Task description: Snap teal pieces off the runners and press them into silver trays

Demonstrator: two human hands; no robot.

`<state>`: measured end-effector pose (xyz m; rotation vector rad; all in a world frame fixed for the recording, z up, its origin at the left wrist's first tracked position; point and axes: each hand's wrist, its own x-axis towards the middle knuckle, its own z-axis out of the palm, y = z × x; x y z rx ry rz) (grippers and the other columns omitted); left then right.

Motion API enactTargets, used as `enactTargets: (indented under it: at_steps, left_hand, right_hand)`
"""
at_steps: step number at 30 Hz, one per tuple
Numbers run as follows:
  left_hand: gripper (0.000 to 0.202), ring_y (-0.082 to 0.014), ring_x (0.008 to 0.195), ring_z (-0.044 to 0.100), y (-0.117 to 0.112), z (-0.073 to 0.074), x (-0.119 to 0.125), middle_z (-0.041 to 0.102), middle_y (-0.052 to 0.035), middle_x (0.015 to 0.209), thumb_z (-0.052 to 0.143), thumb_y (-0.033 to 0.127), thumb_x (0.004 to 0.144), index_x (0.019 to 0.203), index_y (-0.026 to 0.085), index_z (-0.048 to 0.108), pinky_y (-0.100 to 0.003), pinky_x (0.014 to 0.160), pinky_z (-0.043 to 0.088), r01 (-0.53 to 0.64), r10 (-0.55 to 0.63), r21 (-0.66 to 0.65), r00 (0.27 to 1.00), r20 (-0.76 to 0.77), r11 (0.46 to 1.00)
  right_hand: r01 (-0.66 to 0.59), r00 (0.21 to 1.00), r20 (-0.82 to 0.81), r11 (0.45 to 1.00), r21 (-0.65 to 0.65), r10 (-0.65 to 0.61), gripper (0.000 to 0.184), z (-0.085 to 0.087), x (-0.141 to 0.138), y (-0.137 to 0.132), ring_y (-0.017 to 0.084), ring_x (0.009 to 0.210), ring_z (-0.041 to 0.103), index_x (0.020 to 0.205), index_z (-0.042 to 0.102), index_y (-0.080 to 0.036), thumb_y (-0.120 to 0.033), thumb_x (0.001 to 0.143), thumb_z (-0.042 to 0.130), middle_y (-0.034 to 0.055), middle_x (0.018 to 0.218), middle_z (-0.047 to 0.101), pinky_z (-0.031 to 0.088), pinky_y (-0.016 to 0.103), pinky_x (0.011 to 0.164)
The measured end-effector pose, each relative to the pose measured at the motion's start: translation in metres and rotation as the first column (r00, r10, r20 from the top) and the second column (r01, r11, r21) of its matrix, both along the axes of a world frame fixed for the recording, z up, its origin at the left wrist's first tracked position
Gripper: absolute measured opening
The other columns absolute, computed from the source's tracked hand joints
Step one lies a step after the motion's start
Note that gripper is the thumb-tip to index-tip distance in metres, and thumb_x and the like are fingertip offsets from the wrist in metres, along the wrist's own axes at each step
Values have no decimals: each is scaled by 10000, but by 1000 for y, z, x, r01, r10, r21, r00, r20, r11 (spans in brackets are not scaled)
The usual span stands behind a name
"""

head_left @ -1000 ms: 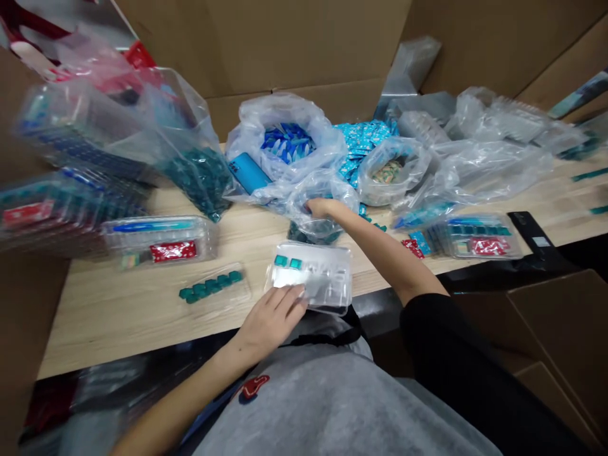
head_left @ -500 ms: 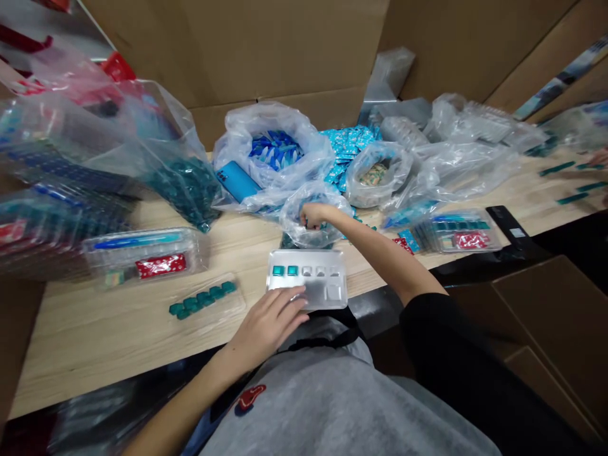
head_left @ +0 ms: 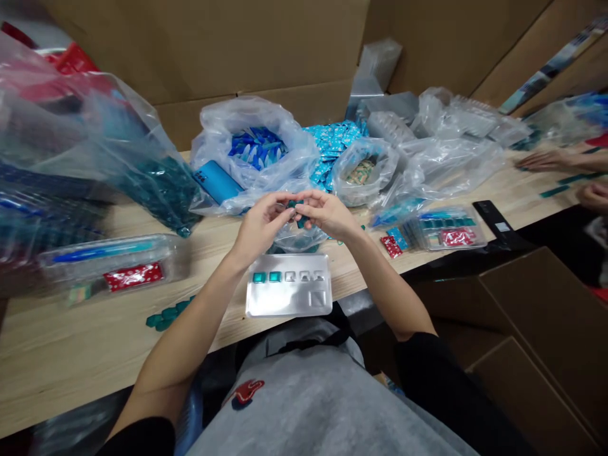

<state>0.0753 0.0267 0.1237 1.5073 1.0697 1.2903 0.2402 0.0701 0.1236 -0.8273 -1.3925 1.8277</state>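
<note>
My left hand (head_left: 263, 223) and my right hand (head_left: 329, 215) meet over a small clear plastic bag (head_left: 300, 239). Small teal pieces (head_left: 301, 221) show between their fingertips; both hands are closed on them, and fingers hide part of them. Just below lies a clear plastic tray (head_left: 280, 305) with a row of small square compartments and a larger square one at lower right. Teal square pieces (head_left: 274, 277) fill the two leftmost compartments of the row. Another group of teal pieces (head_left: 168, 315) lies left, partly behind my left forearm.
Behind my hands stand a bag of blue pieces (head_left: 202, 123), a blue phone (head_left: 217, 182), blue printed packets (head_left: 336, 140) and a bag of tan pieces (head_left: 339, 180). Filled clear trays (head_left: 178, 256) stand left, others (head_left: 479, 234) right beside a black phone (head_left: 496, 218). Another person's hands (head_left: 546, 158) are far right.
My right hand has come up out of the small bag with teal pieces. My left hand has left the tray and risen to meet it. The view has shifted slightly.
</note>
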Motion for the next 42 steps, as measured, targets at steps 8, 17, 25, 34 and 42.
enactTargets:
  at_steps: [8,17,25,34,42]
  left_hand:
    - [337,-132,747,678,-14,10,-11,723,-28,1003,808,401,711,990,232,723,-282,709,583,21,21,-151,961,274,988]
    - [219,-110,698,657,-47,35,-10,701,9,853,781,374,785,973,273,734,-230,630,574,12,-8,-12,957,288,1000]
    - [214,-93,612,596,-57,45,-5,644,36,759,722,454,822,1000,338,719,-227,578,567,7,-17,39,965,261,999]
    - [272,-69,501,535,-80,67,3,617,24,806,714,534,801,855,273,662,-212,448,526,96,-54,-115,946,319,989]
    - [242,-123,642,586,-94,75,6,558,24,762,721,507,806,849,296,610,-235,500,539,46,-5,-121,947,320,992]
  right_hand:
    - [183,981,-26,966,-184,-190,133,-1,-4,1,78,462,577,913,605,-157,-82,809,571,-55,574,607,312,143,331]
    - [-21,977,-210,965,-263,-36,96,27,-2,-21,53,600,565,808,613,-137,-191,758,674,-4,783,633,368,133,410]
    - [67,994,-96,960,271,-42,52,66,5,-70,84,719,602,829,727,-192,-190,831,675,5,844,651,501,202,617]
    - [-73,988,-126,988,138,91,92,91,5,-92,86,678,626,780,597,-186,-136,839,647,-14,761,614,523,216,643]
    - [-39,999,-12,969,246,43,108,102,7,-106,113,741,562,776,577,-199,-159,866,621,-9,793,588,462,250,663]
